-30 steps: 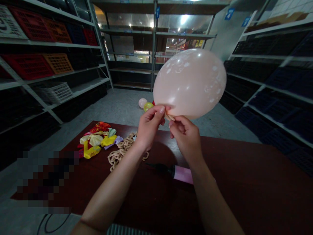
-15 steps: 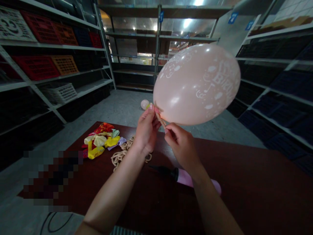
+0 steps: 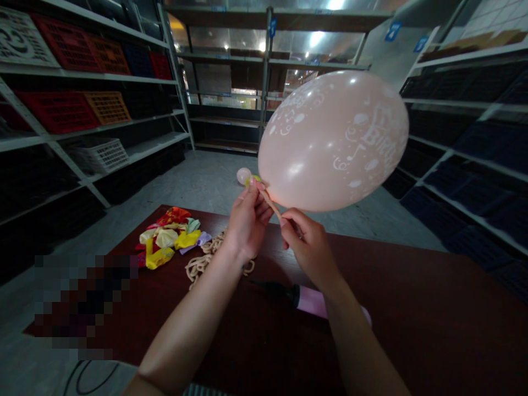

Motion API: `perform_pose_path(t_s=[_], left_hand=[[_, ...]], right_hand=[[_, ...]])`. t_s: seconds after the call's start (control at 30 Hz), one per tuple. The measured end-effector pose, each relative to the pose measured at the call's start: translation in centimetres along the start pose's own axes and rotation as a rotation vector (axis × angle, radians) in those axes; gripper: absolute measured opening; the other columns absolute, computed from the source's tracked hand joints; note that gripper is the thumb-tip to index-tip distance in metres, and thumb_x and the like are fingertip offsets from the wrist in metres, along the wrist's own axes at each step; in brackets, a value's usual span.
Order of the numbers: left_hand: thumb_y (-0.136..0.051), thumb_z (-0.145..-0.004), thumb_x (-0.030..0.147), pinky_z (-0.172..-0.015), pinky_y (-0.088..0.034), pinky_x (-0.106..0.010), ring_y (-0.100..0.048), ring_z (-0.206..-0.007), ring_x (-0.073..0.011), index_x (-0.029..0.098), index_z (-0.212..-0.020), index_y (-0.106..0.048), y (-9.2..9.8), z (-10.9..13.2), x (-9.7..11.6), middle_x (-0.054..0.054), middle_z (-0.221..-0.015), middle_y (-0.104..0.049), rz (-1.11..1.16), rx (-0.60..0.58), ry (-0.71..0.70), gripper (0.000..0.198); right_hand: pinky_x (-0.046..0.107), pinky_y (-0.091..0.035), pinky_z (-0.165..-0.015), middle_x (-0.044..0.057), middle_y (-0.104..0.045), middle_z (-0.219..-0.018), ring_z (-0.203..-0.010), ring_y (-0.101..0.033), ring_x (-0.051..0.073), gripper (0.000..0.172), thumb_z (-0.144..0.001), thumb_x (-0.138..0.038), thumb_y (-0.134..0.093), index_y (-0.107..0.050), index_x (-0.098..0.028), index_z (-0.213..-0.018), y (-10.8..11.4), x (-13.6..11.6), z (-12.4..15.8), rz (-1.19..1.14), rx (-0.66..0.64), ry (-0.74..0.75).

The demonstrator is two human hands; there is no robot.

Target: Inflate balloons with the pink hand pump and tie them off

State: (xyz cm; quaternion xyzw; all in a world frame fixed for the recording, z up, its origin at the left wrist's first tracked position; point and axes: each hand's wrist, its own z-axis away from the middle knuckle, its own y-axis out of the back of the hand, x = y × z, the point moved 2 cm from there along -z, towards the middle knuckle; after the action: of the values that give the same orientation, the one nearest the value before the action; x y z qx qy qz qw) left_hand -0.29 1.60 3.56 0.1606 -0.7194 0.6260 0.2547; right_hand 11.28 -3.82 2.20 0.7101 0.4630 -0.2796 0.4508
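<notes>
A blown-up pale pink balloon (image 3: 334, 140) with white print floats above the dark red table (image 3: 433, 319). My left hand (image 3: 247, 223) pinches the balloon's base where the neck begins. My right hand (image 3: 307, 247) is closed on the end of the stretched neck (image 3: 273, 205), pulling it down and to the right. Below my right wrist lies a pink hand pump (image 3: 313, 301) with a black nozzle.
A heap of flat coloured balloons (image 3: 169, 236) and a tangle of beige cord (image 3: 202, 261) lie on the table's left part. Two small inflated balloons (image 3: 246, 176) rest on the concrete floor beyond. Metal shelving with crates (image 3: 74, 71) lines both sides.
The balloon has swung up and to the right, showing more of its print. My hands moved apart, drawing the neck out into a thin strand.
</notes>
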Motion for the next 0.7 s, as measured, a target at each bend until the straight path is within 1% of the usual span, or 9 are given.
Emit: perform_pose_path(t_s=[0.1, 0.17, 0.23, 0.33, 0.4, 0.47, 0.57, 0.7], left_hand=[[-0.069, -0.095, 0.034, -0.049, -0.041, -0.016, -0.046, -0.051, -0.006, 0.017, -0.076, -0.064, -0.5, 0.6, -1.3, 0.003, -0.062, -0.052, -0.028, -0.051, -0.058, 0.025], [-0.071, -0.092, 0.034, -0.049, -0.041, -0.016, -0.047, -0.051, -0.0058, 0.018, -0.083, -0.069, -0.7, 0.7, -2.1, 0.003, -0.063, -0.053, -0.066, -0.098, -0.066, 0.018], [-0.073, -0.091, 0.033, -0.051, -0.041, -0.016, -0.049, -0.052, -0.0057, 0.018, -0.086, -0.072, -0.5, 0.6, -2.7, 0.002, -0.064, -0.055, -0.108, -0.108, -0.074, 0.016], [-0.072, -0.091, 0.034, -0.054, -0.044, -0.018, -0.055, -0.057, -0.0075, 0.018, -0.078, -0.07, 0.3, -0.1, -2.7, 0.0, -0.066, -0.059, -0.122, -0.026, -0.084, 0.02], [-0.069, -0.094, 0.032, -0.054, -0.044, -0.018, -0.055, -0.056, -0.0075, 0.018, -0.075, -0.068, 0.9, -0.7, -2.3, 0.0, -0.065, -0.059, -0.101, 0.044, -0.075, 0.023], [-0.067, -0.095, 0.03, -0.052, -0.043, -0.018, -0.054, -0.054, -0.0071, 0.018, -0.075, -0.067, 1.5, -1.2, -1.9, 0.0, -0.065, -0.059, -0.091, 0.083, -0.062, 0.023], [-0.07, -0.093, 0.032, -0.052, -0.044, -0.019, -0.056, -0.056, -0.0077, 0.018, -0.077, -0.068, 2.2, -1.8, -1.3, 0.0, -0.067, -0.061, -0.09, 0.089, -0.051, 0.021], [-0.073, -0.09, 0.035, -0.055, -0.046, -0.019, -0.059, -0.06, -0.0087, 0.018, -0.078, -0.067, 2.7, -2.1, -1.3, -0.001, -0.069, -0.063, -0.105, 0.059, -0.056, 0.022]], right_hand=[[0.025, -0.036, -0.051, -0.007, -0.049, -0.053, -0.049, -0.048, 0.01, 0.019, -0.092, -0.037, -0.052, -0.055, -0.023, -0.078, 0.3, 0.5, -0.2, -0.047, 0.063, -0.031], [0.025, -0.035, -0.05, -0.007, -0.049, -0.052, -0.048, -0.047, 0.01, 0.023, -0.091, -0.04, -0.053, -0.056, -0.023, -0.077, 0.6, 0.8, -0.3, -0.056, 0.105, -0.042], [0.025, -0.035, -0.049, -0.007, -0.049, -0.052, -0.048, -0.046, 0.01, 0.025, -0.091, -0.042, -0.053, -0.056, -0.023, -0.075, 0.8, 1.1, -0.4, -0.052, 0.108, -0.051], [0.025, -0.035, -0.051, -0.006, -0.051, -0.054, -0.049, -0.048, 0.01, 0.024, -0.091, -0.04, -0.053, -0.059, -0.022, -0.075, 0.7, 1.6, -0.6, -0.02, 0.06, -0.053], [0.025, -0.034, -0.052, -0.006, -0.05, -0.055, -0.051, -0.048, 0.01, 0.021, -0.09, -0.037, -0.053, -0.059, -0.022, -0.076, 0.3, 1.9, -0.6, 0.003, 0.033, -0.047], [0.025, -0.033, -0.053, -0.006, -0.049, -0.054, -0.052, -0.048, 0.011, 0.019, -0.089, -0.035, -0.053, -0.057, -0.023, -0.075, -0.2, 2.1, -0.7, 0.011, 0.007, -0.04], [0.026, -0.034, -0.055, -0.006, -0.049, -0.054, -0.054, -0.048, 0.011, 0.018, -0.088, -0.032, -0.05, -0.055, -0.023, -0.073, -0.9, 2.0, -0.8, 0.001, -0.04, -0.035], [0.027, -0.034, -0.057, -0.006, -0.049, -0.054, -0.054, -0.048, 0.011, 0.018, -0.089, -0.03, -0.049, -0.053, -0.024, -0.072, -1.3, 1.9, -0.9, -0.023, -0.081, -0.04]])
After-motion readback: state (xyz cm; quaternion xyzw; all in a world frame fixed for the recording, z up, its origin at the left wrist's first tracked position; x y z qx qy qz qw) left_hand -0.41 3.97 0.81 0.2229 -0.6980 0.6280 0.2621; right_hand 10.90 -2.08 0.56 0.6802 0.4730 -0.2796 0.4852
